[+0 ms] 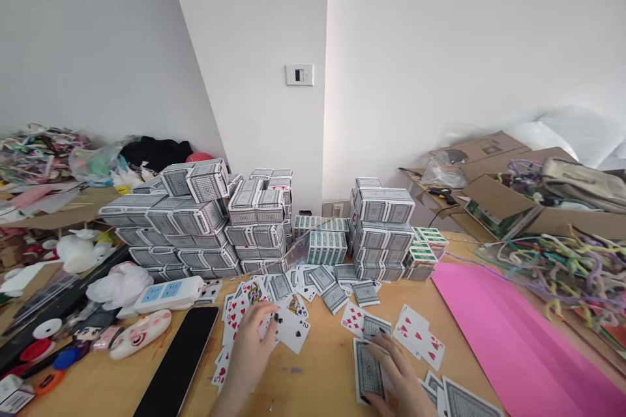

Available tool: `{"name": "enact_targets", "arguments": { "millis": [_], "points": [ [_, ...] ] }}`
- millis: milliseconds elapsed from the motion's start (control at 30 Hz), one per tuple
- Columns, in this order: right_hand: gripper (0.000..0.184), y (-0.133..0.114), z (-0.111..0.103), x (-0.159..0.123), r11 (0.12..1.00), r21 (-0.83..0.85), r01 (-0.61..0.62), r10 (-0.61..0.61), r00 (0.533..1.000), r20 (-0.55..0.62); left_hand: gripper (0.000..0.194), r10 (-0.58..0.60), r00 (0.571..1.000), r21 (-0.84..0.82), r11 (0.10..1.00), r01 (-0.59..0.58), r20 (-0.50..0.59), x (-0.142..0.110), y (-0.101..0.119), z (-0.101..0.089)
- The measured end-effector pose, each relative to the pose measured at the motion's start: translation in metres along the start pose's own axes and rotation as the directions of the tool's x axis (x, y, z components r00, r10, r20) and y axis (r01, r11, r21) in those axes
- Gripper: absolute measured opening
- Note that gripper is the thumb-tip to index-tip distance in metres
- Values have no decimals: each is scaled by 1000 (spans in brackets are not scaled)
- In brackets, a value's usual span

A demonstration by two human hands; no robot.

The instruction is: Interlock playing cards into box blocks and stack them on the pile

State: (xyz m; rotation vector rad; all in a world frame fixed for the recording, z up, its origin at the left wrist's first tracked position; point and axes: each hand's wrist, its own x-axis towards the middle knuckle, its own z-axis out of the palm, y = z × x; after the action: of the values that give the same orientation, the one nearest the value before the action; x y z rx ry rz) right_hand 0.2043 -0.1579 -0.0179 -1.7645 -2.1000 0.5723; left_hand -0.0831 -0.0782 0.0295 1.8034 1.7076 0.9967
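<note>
My left hand is over the loose face-up playing cards at the middle left. Its fingers are curved, with a gap between thumb and forefinger, and I see no card clearly held. Below the middle of the table, my right hand grips a face-down playing card with a grey patterned back, thumb at the near end and fingers at the far end. Whether more cards lie under it is hidden. Beside that hand are another face-down card, a ten of diamonds and face-up hearts.
Tall stacks of grey-backed card packs stand along the wall, with green-patterned boxes between them. A black phone and a power strip lie left. Pink paper and tangled fuzzy stems lie right.
</note>
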Motion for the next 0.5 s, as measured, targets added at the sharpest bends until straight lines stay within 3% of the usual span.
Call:
{"name": "enact_targets", "arguments": {
  "millis": [100,200,300,367,500],
  "points": [
    [47,7,6,-5,998,-38,-58,52,986,-161,29,82,993,179,982,-65,-85,21,-22,-16],
    [50,10,10,-4,995,-50,-85,71,967,-245,47,128,992,328,938,-115,-17,30,-38,-12],
    [53,9,10,0,993,-59,-106,88,966,-244,61,100,991,464,876,-129,86,26,-46,5],
    [54,8,8,4,991,-65,-117,100,970,-220,62,89,991,524,842,-128,99,21,-47,16],
    [46,10,2,10,990,-68,-123,105,969,-223,58,82,989,509,850,-135,127,13,-46,25]
  ]
}}
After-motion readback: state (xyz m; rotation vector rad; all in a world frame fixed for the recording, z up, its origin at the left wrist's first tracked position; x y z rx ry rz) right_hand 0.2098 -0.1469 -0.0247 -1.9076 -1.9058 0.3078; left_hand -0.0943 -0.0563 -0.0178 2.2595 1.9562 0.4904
